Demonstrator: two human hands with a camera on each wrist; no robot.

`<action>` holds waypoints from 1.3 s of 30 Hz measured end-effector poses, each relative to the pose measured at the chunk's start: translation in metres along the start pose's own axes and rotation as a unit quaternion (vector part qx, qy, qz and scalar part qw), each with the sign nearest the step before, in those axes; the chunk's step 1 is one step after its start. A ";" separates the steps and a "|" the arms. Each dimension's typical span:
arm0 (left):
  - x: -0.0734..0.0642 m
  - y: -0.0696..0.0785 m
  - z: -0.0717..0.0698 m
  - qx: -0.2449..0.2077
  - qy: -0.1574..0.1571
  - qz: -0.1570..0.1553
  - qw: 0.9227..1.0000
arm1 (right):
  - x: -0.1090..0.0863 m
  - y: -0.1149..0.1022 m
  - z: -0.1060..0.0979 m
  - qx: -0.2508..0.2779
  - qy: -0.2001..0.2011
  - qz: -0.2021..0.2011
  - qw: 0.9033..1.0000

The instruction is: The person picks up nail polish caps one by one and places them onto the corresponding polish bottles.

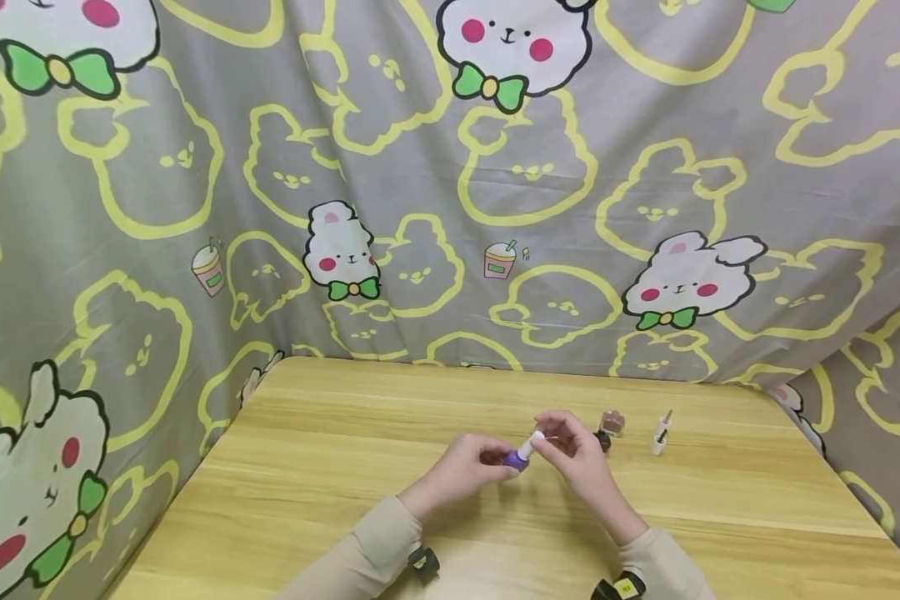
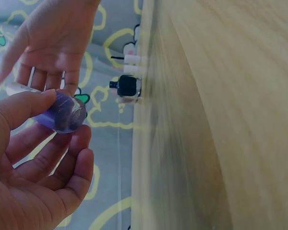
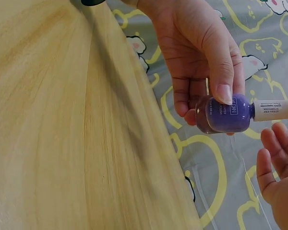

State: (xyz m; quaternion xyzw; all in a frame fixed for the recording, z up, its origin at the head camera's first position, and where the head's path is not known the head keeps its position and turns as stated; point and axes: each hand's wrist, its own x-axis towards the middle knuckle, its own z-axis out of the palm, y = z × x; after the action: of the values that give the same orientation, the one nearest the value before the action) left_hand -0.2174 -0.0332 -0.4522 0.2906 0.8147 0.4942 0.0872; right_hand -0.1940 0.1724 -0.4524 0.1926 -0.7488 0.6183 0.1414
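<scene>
My left hand (image 1: 468, 467) pinches a purple nail polish bottle (image 1: 515, 460) between thumb and fingers, above the table. The bottle is tilted, its long white cap (image 3: 273, 110) pointing up toward my right hand (image 1: 570, 446). In the right wrist view, white lettering shows on the purple glass, and small print on the cap. Right beside the cap end are the right hand's thumb and fingers; in the left wrist view these fingers are fairly straight and spread, the thumb apart from the cap.
To the right on the wooden table (image 1: 330, 417) stand a black bottle (image 2: 128, 85) with a bare neck and a brownish bottle (image 1: 613, 422). Near them are two white caps (image 1: 658, 446) with brushes sticking up. A patterned grey curtain (image 1: 420, 167) hangs behind the table.
</scene>
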 end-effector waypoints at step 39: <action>0.001 -0.001 0.000 -0.014 -0.002 -0.002 1.000 | -0.001 0.002 0.000 0.010 -0.016 -0.032 0.999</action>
State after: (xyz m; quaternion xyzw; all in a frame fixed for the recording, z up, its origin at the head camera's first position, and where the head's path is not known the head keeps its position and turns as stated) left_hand -0.2184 -0.0335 -0.4527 0.2887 0.8082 0.5048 0.0933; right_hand -0.1940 0.1725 -0.4551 0.2276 -0.7380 0.6180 0.1470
